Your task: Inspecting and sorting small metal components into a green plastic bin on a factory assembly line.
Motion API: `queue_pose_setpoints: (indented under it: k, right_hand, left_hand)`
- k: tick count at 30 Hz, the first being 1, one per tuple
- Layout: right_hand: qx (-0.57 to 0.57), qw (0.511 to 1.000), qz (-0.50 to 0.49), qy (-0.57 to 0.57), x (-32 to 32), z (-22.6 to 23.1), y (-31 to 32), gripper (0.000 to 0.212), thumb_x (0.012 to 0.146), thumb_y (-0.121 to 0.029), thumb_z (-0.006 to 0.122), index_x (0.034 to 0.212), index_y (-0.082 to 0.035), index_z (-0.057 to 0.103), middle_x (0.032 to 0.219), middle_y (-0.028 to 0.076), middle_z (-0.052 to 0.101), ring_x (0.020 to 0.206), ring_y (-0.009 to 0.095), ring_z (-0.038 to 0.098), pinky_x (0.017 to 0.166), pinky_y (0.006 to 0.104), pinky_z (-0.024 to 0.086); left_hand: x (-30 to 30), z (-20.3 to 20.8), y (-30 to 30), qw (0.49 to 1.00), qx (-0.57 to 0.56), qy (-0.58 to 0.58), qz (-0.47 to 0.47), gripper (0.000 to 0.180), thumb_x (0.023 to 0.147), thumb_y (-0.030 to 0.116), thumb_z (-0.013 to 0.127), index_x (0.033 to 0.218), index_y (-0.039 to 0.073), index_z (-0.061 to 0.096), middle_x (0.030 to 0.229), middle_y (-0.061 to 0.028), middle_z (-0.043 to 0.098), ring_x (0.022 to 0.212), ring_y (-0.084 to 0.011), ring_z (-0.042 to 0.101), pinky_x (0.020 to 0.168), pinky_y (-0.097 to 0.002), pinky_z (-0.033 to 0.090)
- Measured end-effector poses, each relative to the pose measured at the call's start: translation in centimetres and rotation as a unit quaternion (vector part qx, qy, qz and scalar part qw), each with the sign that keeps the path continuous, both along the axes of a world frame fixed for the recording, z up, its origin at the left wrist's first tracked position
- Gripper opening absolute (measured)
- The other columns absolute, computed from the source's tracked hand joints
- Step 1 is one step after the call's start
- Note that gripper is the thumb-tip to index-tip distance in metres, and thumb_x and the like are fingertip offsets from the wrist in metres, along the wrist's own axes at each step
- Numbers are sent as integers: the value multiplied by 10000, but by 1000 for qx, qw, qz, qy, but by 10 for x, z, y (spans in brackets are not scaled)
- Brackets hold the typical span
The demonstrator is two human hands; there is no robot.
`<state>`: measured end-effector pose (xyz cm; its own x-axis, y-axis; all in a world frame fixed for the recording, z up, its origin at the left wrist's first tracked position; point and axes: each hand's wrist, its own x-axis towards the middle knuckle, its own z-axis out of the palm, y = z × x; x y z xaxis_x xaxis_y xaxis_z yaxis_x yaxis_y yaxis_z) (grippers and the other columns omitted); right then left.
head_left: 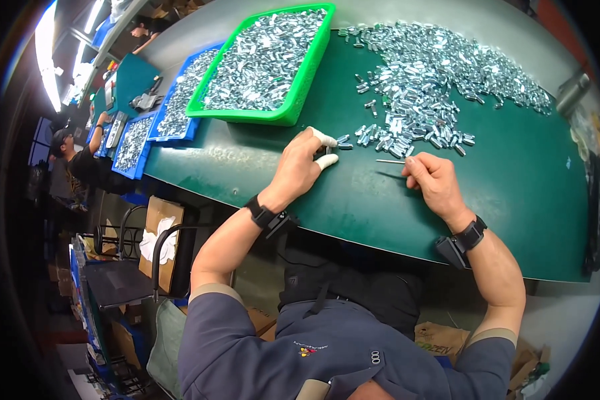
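Note:
My left hand (300, 167) rests on the green table (513, 193), with white finger cots on thumb and forefinger pinching a small metal piece (329, 151). My right hand (433, 180) holds a thin metal pin (390, 161) that points left toward the left hand. Just beyond both hands lies a wide heap of small shiny metal parts (433, 73). Each wrist wears a black band.
A green tray (293, 110) full of metal parts stands at the back left, with blue trays (180, 130) of the same parts further left. Another person (80, 160) works at the far left. A black stool (123, 280) and cardboard boxes (160, 220) sit below the table edge.

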<state>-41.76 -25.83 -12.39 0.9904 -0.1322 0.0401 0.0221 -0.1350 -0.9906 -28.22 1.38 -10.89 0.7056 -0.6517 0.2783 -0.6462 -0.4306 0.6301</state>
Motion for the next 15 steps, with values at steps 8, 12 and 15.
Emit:
queue_pose_setpoints:
  k: [8, 12, 15]
  right_hand:
    - [-46, 997, 54, -9, 2, 7, 6, 305, 1033, -229, 622, 856, 2, 713, 666, 19, 648, 608, 81, 550, 570, 263, 426]
    - [-65, 996, 56, -15, 0, 7, 4, 300, 1033, -223, 622, 854, 0, 713, 658, 17, 643, 606, 84, 549, 569, 267, 428]
    - [-57, 997, 59, -13, 0, 6, 6, 297, 1033, -220, 621, 856, -1, 714, 661, 19, 643, 607, 86, 550, 569, 271, 430]
  left_hand:
    - [-26, 3, -6, 993, 9, -114, -9, 267, 803, 31, 803, 1050, 35, 702, 1023, -111, 646, 935, -307, 622, 831, -394, 518]
    - [-27, 2, -5, 993, 31, -111, -10, 232, 806, 20, 793, 1017, 42, 700, 1000, -94, 653, 932, -301, 624, 814, -394, 521]
    - [-29, 2, -7, 997, 13, -69, -30, 210, 807, 10, 788, 994, 44, 697, 975, -86, 658, 925, -299, 628, 803, -393, 522]
